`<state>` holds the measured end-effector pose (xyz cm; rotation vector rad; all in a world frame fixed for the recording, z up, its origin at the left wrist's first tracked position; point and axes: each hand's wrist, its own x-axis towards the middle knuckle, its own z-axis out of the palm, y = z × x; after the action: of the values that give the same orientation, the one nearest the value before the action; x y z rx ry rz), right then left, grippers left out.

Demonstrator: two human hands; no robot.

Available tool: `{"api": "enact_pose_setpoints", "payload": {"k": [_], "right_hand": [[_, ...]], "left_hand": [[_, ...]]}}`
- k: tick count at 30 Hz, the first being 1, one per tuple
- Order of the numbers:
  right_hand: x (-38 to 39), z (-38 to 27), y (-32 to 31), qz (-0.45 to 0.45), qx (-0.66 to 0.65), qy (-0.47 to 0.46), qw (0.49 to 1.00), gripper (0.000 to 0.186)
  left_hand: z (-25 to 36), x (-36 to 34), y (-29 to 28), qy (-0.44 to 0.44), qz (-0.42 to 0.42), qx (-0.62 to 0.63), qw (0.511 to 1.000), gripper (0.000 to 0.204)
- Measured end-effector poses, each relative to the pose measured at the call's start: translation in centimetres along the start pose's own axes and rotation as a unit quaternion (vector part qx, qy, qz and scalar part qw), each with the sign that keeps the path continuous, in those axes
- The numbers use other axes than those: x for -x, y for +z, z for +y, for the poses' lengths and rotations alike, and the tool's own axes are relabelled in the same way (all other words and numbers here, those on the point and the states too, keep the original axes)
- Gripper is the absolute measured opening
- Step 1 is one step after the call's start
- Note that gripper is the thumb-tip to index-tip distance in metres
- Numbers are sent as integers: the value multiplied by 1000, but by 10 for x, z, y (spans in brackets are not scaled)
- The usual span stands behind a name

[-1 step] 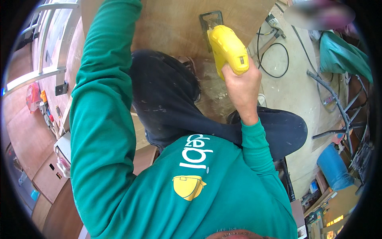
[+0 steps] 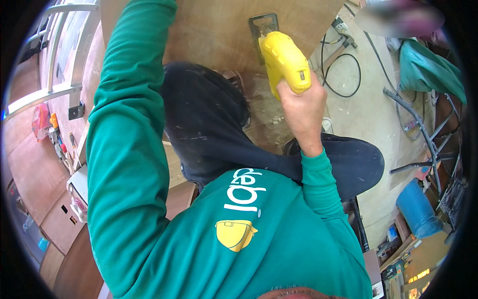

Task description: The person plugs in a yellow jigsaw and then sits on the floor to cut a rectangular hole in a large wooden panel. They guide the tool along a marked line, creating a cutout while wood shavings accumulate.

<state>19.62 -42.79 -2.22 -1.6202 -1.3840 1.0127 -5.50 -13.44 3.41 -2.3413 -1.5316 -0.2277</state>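
My right hand is wrapped round the handle of a yellow jigsaw. The tool's dark base plate lies against a large brown wooden board in front of my knees. The plate hides where the blade meets the board. My left arm, in a green sleeve, stretches forward past the top edge of the picture, so the left hand itself is out of sight.
A hammer lies beside a black cable right of the board. Farther right are a dark metal frame and a blue bucket. An aluminium ladder and several hand tools are at the left.
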Motion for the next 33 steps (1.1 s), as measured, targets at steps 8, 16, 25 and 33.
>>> {"api": "enact_pose_setpoints", "payload": {"k": [8,16,25,33], "right_hand": [[-2,3,0,-6,0,0,1000,23],[-2,0,-1,-12,-12,4,1000,24],[0,1,-5,-24,-5,-3,1000,22],[13,8,-9,-35,4,28,999,22]], "left_hand": [[-1,-3,-2,-3,-25,8,1000,85],[-2,-4,-1,4,-11,-1,1000,84],[1,-2,-7,-4,-20,8,1000,81],[0,-2,-8,3,-7,26,1000,78]]}}
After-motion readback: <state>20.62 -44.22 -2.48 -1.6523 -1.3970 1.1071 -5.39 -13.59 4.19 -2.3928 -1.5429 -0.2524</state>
